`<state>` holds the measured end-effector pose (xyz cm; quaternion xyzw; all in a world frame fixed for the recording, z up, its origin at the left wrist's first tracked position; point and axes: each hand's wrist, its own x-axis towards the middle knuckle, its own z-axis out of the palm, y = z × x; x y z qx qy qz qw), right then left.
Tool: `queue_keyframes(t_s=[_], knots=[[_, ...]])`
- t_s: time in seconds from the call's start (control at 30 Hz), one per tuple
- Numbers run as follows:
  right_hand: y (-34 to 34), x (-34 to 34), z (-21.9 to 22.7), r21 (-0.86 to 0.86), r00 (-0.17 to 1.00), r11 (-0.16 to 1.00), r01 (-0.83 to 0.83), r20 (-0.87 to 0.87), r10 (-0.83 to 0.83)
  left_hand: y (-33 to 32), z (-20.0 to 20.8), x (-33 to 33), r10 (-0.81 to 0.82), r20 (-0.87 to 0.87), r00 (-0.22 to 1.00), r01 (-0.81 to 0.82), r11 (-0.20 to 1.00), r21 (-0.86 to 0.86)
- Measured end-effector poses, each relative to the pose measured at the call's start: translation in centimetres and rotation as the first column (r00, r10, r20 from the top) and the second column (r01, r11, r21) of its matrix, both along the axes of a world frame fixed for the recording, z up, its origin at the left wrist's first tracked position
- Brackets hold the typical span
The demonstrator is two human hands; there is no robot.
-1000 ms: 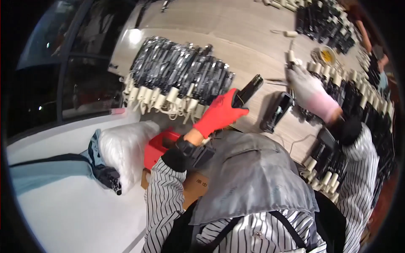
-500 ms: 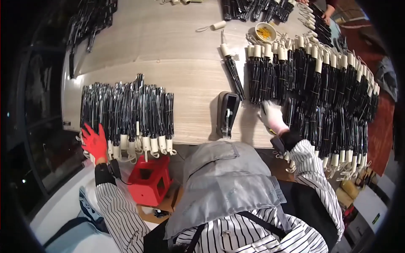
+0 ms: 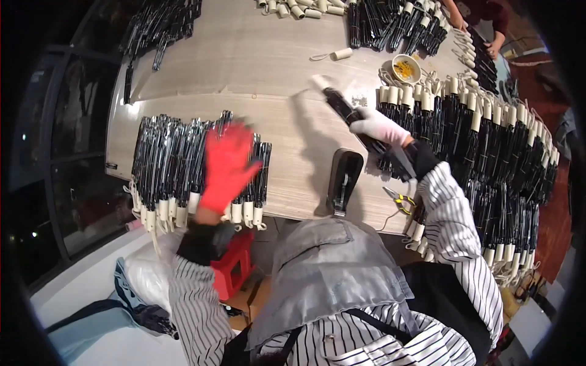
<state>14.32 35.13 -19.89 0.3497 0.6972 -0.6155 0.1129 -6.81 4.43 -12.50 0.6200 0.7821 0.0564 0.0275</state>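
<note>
My right hand (image 3: 379, 127), in a white glove, is closed around a folded black umbrella frame (image 3: 339, 105). Its cream handle points up and left, blurred by motion, and the frame slants above the table. My left hand (image 3: 229, 161), in a red glove, hovers over a row of folded umbrella frames (image 3: 162, 155) at the left. The left fingers are slightly smeared but spread, with the thumb apart, and nothing shows in them. Cream handles with cord loops hang over the table's near edge there. Yellow-and-black pliers (image 3: 400, 200) lie below my right hand.
A black elongated device (image 3: 345, 180) stands mid-table near the front edge. Stacked umbrella frames (image 3: 488, 152) fill the right side. A white bowl (image 3: 415, 72) holds small yellow pieces. Loose cream handles (image 3: 302, 9) lie at the back. Another person's hand (image 3: 495, 44) works at far right.
My right hand has moved up and taken hold of the umbrella frame that lay on the table, uncovering the pliers. My left hand has moved right across the row. The view has shifted slightly.
</note>
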Motion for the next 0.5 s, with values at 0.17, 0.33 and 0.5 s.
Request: queue_keyframes(t_s=[0.17, 0.33, 0.5], knots=[[-5.2, -1.4, 11.9, 0.692, 0.572, 0.369, -0.62, 0.076, 0.817, 7.9, 2.3, 6.5, -0.206, 0.222, 0.953, 0.202, 0.979, 0.039], [-4.8, -0.9, 16.1, 0.737, 0.827, 0.669, 0.093, -0.432, 0.361, 3.9, 1.9, 6.5, 0.094, 0.925, -0.367, -0.238, 0.952, -0.191], [-11.6, -2.7, 13.9, -0.285, 0.827, 0.955, -0.086, -0.555, -0.091, -0.1, 3.7, 10.0, -0.335, 0.509, -0.793, -0.373, 0.927, 0.029]])
